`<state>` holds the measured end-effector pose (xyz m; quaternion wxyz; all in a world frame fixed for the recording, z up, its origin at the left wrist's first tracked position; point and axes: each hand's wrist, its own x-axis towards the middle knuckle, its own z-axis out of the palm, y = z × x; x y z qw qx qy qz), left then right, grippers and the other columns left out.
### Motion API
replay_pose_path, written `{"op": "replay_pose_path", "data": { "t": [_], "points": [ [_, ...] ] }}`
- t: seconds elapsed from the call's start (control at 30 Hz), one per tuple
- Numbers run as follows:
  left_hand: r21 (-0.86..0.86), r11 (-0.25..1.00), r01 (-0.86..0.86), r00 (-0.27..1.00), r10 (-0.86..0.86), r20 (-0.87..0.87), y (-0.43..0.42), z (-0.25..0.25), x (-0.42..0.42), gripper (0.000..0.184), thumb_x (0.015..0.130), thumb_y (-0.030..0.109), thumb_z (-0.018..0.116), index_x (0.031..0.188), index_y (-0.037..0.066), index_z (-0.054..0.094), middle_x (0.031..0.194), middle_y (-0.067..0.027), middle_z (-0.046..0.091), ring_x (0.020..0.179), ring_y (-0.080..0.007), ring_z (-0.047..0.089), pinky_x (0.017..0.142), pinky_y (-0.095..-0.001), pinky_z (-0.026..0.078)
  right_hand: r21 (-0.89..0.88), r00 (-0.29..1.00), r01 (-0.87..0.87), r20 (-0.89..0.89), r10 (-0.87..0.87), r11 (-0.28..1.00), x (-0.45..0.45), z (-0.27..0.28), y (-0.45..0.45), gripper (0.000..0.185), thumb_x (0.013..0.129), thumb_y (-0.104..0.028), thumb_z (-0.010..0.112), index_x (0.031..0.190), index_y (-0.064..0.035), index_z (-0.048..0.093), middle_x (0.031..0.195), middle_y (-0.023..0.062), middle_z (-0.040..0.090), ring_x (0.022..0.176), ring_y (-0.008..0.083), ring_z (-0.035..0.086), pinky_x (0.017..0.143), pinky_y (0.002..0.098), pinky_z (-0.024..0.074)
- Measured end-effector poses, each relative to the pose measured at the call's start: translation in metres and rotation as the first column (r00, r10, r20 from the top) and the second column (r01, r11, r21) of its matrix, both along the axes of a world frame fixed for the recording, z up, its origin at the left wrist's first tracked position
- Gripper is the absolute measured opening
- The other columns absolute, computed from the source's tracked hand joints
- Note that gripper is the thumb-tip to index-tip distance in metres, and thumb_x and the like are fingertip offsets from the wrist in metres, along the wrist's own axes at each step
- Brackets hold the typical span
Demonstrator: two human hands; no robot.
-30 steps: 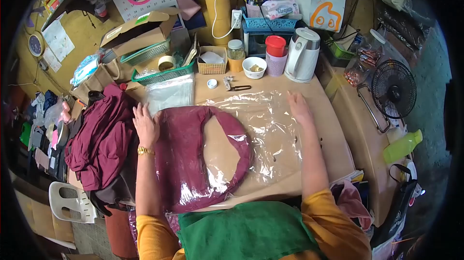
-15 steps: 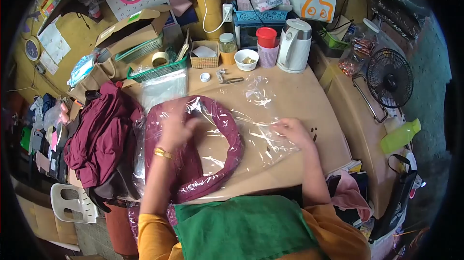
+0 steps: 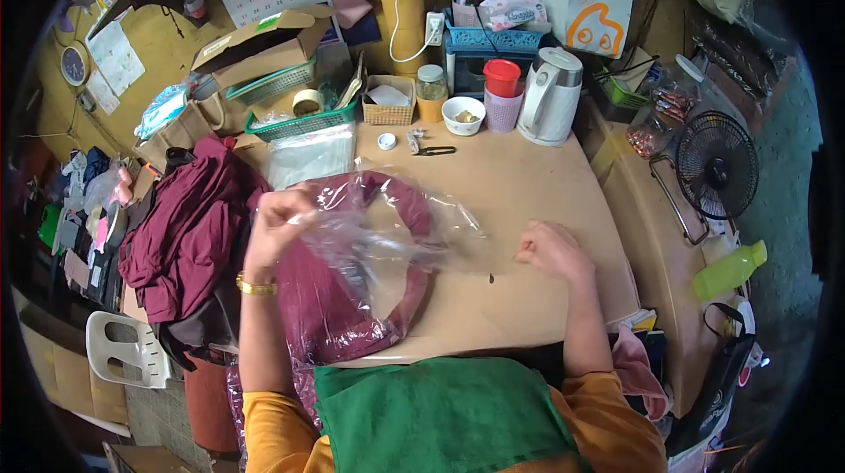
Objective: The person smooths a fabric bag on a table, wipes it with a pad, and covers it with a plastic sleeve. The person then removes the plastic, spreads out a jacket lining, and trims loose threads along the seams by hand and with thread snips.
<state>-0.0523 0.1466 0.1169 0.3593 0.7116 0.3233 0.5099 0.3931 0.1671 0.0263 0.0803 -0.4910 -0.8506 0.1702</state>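
My left hand (image 3: 280,227), a gold-coloured band at its wrist, is closed on a clear plastic bag (image 3: 387,240). The film stretches rightward from my fingers and is partly smeared by motion. Under and inside the plastic lies a maroon ring-shaped fabric piece (image 3: 409,306), its left part wide and folded. My right hand (image 3: 556,250) is above the table to the right of the bag, fingers curled, with nothing visible in them. A small dark spot (image 3: 491,278) shows on the tabletop near it.
Maroon cloth (image 3: 194,227) is heaped at the left. Flat clear bags (image 3: 312,154) lie behind the ring. Along the back stand a green basket (image 3: 304,124), a jar (image 3: 431,90), a white bowl (image 3: 463,116) and a kettle (image 3: 552,96). Black-handled clippers (image 3: 434,150) lie in front.
My left hand has lifted and moved left, drawing the bag's free film over the maroon ring. The film has left my right hand, whose fingers are now curled in.
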Motion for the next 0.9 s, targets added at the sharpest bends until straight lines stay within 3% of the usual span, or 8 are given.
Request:
{"op": "replay_pose_path", "data": {
  "t": [0.1, 0.17, 0.23, 0.33, 0.4, 0.67, 0.8, 0.9],
  "points": [
    [-0.055, 0.997, -0.055, 0.991, 0.061, 0.115, -0.005, 0.004, -0.021, 0.025, 0.081, 0.017, 0.073, 0.065, 0.004, 0.058, 0.067, 0.0018, 0.052, 0.067, -0.0094, 0.041, 0.061, -0.0263, 0.031, -0.253, 0.950, 0.101, -0.264, -0.169, 0.962, -0.001, 0.005, 0.011, 0.030, 0.077, -0.021, 0.078, 0.097, -0.0013, 0.068, 0.096, 0.0130, 0.065, 0.089, 0.0258, 0.064, 0.084, 0.0361, 0.0492],
    [-0.033, 0.999, -0.005, 0.998, 0.007, 0.062, -0.002, 0.004, -0.016, 0.024, 0.082, 0.015, 0.073, 0.067, 0.004, 0.059, 0.067, 0.0023, 0.052, 0.065, -0.0091, 0.042, 0.059, -0.0263, 0.031, 0.092, 0.608, -0.158, -0.775, 0.170, 0.983, -0.041, 0.033, 0.002, 0.035, 0.076, -0.022, 0.080, 0.099, -0.0003, 0.066, 0.105, 0.0116, 0.064, 0.098, 0.0228, 0.062, 0.090, 0.0355, 0.0472],
    [-0.114, 0.993, 0.029, 0.999, -0.024, 0.040, -0.004, 0.007, 0.005, 0.023, 0.082, 0.014, 0.073, 0.068, 0.003, 0.058, 0.067, 0.0022, 0.051, 0.065, -0.0088, 0.042, 0.058, -0.0250, 0.032, 0.131, 0.209, -0.266, -0.959, 0.190, 0.955, -0.107, 0.054, -0.019, 0.039, 0.076, -0.024, 0.080, 0.102, 0.0005, 0.065, 0.108, 0.0114, 0.064, 0.106, 0.0188, 0.060, 0.094, 0.0378, 0.0462],
    [-0.040, 0.975, 0.217, 0.954, -0.203, 0.223, 0.000, 0.022, 0.035, 0.026, 0.081, 0.018, 0.077, 0.070, 0.004, 0.057, 0.068, 0.0020, 0.050, 0.066, -0.0076, 0.042, 0.058, -0.0244, 0.032, 0.116, 0.458, -0.296, -0.854, 0.247, 0.948, -0.154, 0.068, -0.037, 0.035, 0.075, -0.021, 0.080, 0.102, -0.0028, 0.068, 0.110, 0.0113, 0.065, 0.109, 0.0210, 0.060, 0.102, 0.0389, 0.0420],
    [-0.030, 0.981, 0.191, 0.968, -0.183, 0.172, -0.003, 0.035, 0.023, 0.028, 0.081, 0.019, 0.078, 0.070, 0.004, 0.057, 0.068, 0.0021, 0.050, 0.065, -0.0074, 0.042, 0.057, -0.0242, 0.032, 0.333, 0.843, -0.471, -0.103, 0.528, 0.817, -0.161, 0.040, -0.019, 0.030, 0.073, -0.013, 0.077, 0.102, -0.0058, 0.070, 0.111, 0.0090, 0.066, 0.111, 0.0244, 0.060, 0.106, 0.0390, 0.0378],
    [-0.152, 0.962, -0.226, 0.739, 0.068, -0.670, -0.027, 0.046, -0.039, 0.019, 0.081, 0.013, 0.079, 0.072, 0.000, 0.068, 0.057, -0.0023, 0.058, 0.055, -0.0097, 0.051, 0.052, -0.0283, 0.041, 0.261, 0.647, -0.219, -0.683, 0.340, 0.940, -0.075, 0.049, 0.024, 0.010, 0.073, -0.005, 0.075, 0.082, -0.0048, 0.071, 0.090, 0.0036, 0.069, 0.095, 0.0220, 0.059, 0.094, 0.0367, 0.0412],
    [-0.004, 0.975, -0.223, 0.617, 0.137, -0.775, -0.017, 0.032, -0.070, 0.026, 0.077, 0.021, 0.081, 0.071, 0.000, 0.067, 0.056, -0.0050, 0.059, 0.055, -0.0179, 0.053, 0.054, -0.0331, 0.043, 0.179, 0.461, -0.238, -0.844, 0.273, 0.955, -0.055, 0.035, 0.040, 0.014, 0.073, -0.007, 0.078, 0.073, -0.0040, 0.064, 0.069, 0.0017, 0.063, 0.081, 0.0154, 0.052, 0.078, 0.0317, 0.0418],
    [0.167, 0.931, -0.325, 0.471, 0.312, -0.825, -0.023, 0.047, -0.074, 0.024, 0.070, 0.019, 0.082, 0.069, 0.001, 0.067, 0.065, -0.0050, 0.062, 0.062, -0.0268, 0.056, 0.061, -0.0370, 0.044, 0.221, 0.595, -0.133, -0.762, 0.256, 0.966, -0.042, 0.047, 0.042, 0.018, 0.071, -0.007, 0.080, 0.070, -0.0047, 0.062, 0.066, 0.0009, 0.059, 0.072, 0.0136, 0.048, 0.070, 0.0302, 0.0393]
  ]
}}
